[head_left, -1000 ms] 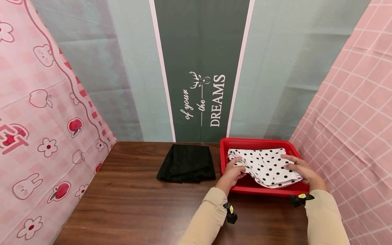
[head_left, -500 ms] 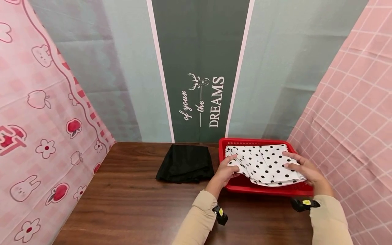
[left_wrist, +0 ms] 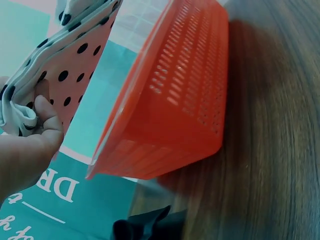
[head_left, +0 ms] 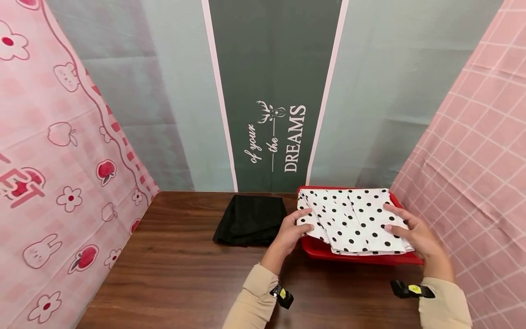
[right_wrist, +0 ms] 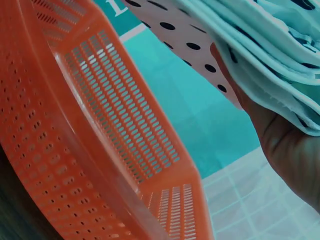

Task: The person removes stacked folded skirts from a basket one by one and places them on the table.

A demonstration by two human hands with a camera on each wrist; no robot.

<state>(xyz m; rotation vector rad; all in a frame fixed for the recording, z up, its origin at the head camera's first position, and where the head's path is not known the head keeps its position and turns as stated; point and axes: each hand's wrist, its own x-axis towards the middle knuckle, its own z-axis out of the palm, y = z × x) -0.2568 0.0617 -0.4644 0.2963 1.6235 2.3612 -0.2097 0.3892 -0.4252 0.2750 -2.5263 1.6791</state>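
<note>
A folded white cloth with black polka dots (head_left: pixel 353 219) is held up over the red plastic basket (head_left: pixel 312 249). My left hand (head_left: pixel 291 230) grips its left edge, thumb on top and fingers curled beneath, as the left wrist view shows. At the right edge my right hand (head_left: pixel 415 230) pinches the cloth, its fingers partly under the layers in the right wrist view. Both wrist views show the cloth (left_wrist: pixel 62 70) raised above the basket rim (right_wrist: pixel 115 175), with a gap between. Inside the basket, most of the floor is hidden by the cloth in the head view.
A folded black cloth (head_left: pixel 250 220) lies on the wooden table (head_left: pixel 185 274), just left of the basket. Printed curtains stand behind the table (head_left: pixel 267 68) and along both sides, the pink checked curtain (head_left: pixel 472 183) close to the basket's right end.
Both hands have lifted the polka-dot cloth from inside the basket to above its rim. The cloth now covers more of the basket. The black cloth stays where it was.
</note>
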